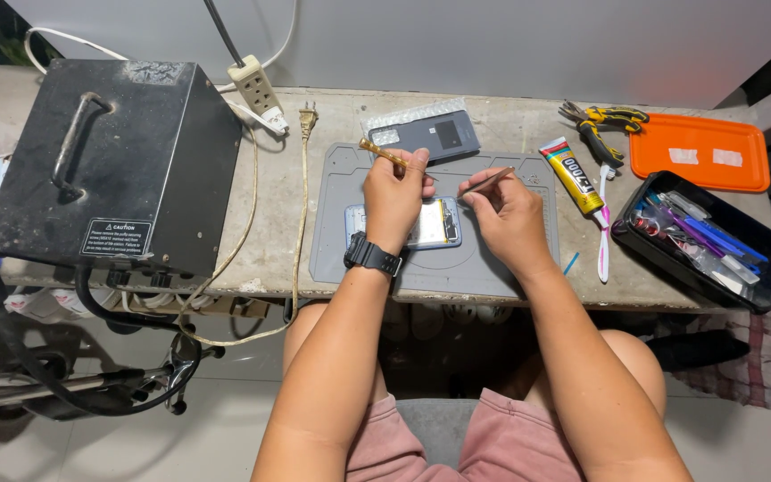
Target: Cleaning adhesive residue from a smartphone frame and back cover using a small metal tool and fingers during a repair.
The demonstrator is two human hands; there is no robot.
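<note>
Brass-handled tool (382, 153) pinched in left hand (394, 198), thin pick (487, 182) in right hand (506, 219); opened phone (435, 223) lies crosswise between both grips.

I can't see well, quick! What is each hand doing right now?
Left hand: closed on a thin brass-coloured metal tool.
Right hand: closed on a slim brown stick tool, over the opened phone.

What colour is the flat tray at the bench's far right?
Orange tray, clearest in the head view.
</note>
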